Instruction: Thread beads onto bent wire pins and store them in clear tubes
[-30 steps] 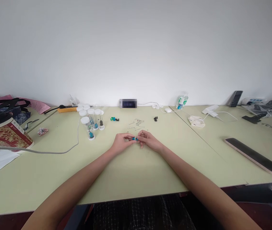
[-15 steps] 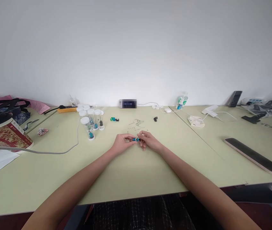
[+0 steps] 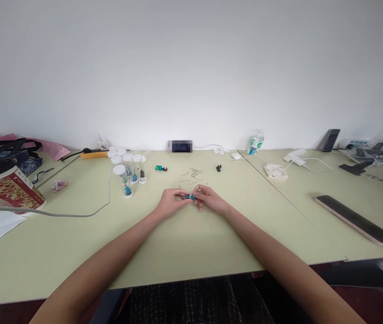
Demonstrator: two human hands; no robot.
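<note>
My left hand point(image 3: 173, 201) pinches a small blue metallic part point(image 3: 189, 196) with a thin pin between its fingers. From the other side my right hand point(image 3: 209, 198) closes on the right end of the same part, so fingers partly cover it. Just beyond the hands lie several thin metal pins point(image 3: 193, 174), scattered on the table. A small cluster of green, blue and black parts point(image 3: 160, 168) rests farther back to the left. Some small black parts point(image 3: 218, 168) sit back to the right.
Several clear tubes with white lids point(image 3: 128, 182) stand at left, beside a grey cable point(image 3: 76, 215) and a large patterned cup point(image 3: 19, 191). A phone point(image 3: 182, 146) leans on the wall. At right are a bottle point(image 3: 255, 144), white charger point(image 3: 295, 155) and long dark-topped bar point(image 3: 355, 219).
Both hands stay in nearly the same place. My right fingers have shifted slightly left over the blue part, covering more of its right end.
</note>
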